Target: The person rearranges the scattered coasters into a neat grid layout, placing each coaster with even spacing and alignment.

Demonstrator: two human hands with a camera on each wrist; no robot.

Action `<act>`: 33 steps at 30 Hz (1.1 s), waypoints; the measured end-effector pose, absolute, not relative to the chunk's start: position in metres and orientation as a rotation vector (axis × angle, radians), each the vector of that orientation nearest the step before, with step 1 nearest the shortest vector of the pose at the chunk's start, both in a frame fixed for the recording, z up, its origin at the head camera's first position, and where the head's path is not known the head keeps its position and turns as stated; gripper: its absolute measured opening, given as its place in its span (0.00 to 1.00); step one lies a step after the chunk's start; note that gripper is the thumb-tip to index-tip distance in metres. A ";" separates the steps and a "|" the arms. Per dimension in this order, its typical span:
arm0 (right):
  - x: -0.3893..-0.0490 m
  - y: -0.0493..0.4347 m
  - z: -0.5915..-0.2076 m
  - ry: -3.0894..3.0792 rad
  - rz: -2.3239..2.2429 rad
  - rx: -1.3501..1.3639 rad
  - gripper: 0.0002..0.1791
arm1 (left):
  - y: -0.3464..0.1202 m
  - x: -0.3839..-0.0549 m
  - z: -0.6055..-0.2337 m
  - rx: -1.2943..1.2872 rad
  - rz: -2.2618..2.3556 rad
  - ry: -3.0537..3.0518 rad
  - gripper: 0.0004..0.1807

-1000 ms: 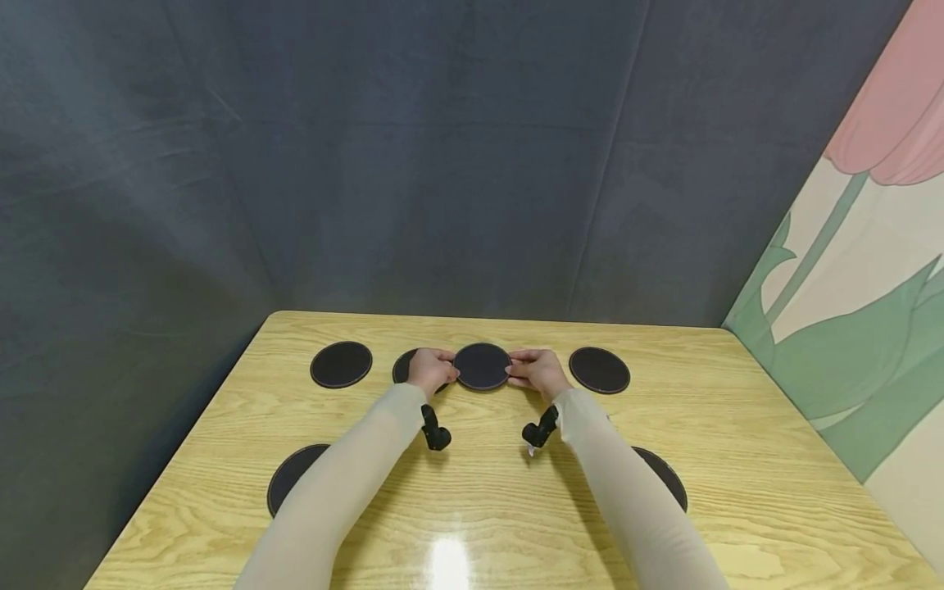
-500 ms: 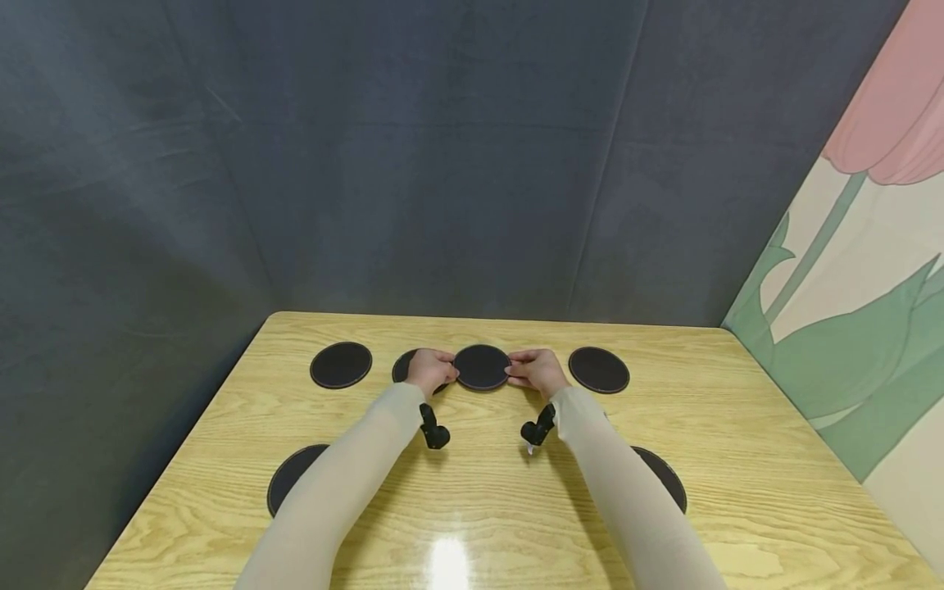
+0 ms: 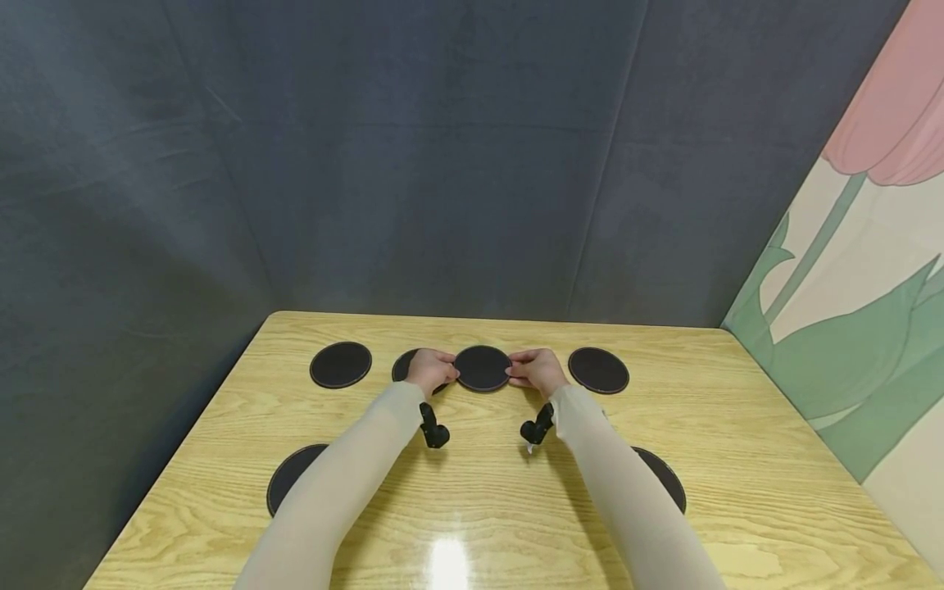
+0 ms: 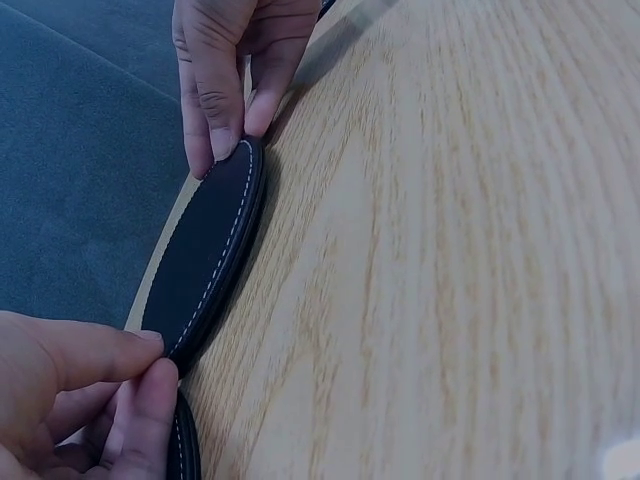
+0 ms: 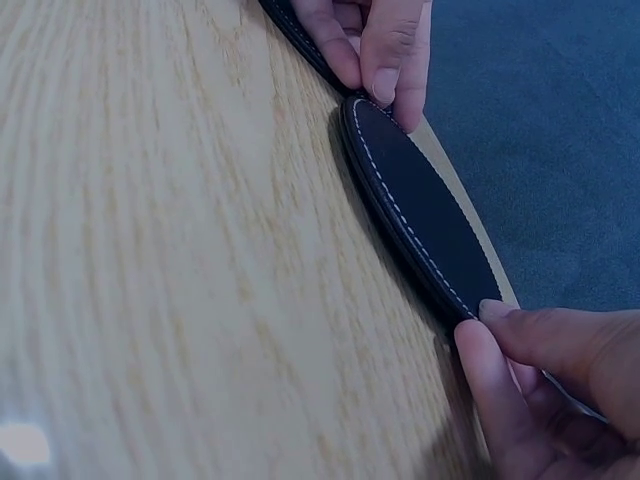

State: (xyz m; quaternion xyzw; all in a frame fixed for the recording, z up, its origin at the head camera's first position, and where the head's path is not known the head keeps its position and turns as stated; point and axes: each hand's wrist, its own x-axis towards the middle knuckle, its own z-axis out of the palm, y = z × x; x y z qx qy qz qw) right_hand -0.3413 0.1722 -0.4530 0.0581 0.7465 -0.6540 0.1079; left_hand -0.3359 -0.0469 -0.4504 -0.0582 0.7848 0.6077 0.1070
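Between the two hands, near the table's far edge, is a round black coaster with pale stitching round its rim. My left hand pinches its left edge between thumb and fingers. On the opposite edge, my right hand does the same. In the right wrist view the edge of the held coaster looks layered, and it sits close over the wood. Another black coaster lies partly hidden behind the left hand, its edge right by the held one.
More black coasters lie on the wooden table: one at back left, one at back right. Larger black rounds, one at front left and one at front right, are partly under the sleeves. A dark curtain stands behind.
The held coaster has shifted very slightly toward me in the head view, and its top looks a little darker. Both hands keep their pinch and have barely moved.
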 end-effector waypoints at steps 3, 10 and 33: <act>-0.344 0.170 -0.455 2.236 -1.882 0.222 0.22 | -0.047 -0.334 -0.450 -0.168 1.785 2.316 0.23; -0.347 0.169 -0.456 2.242 -1.848 0.252 0.24 | -0.046 -0.335 -0.452 -0.164 1.777 2.357 0.21; -0.346 0.167 -0.458 2.346 -1.783 0.246 0.22 | -0.045 -0.335 -0.451 -0.182 1.794 2.341 0.21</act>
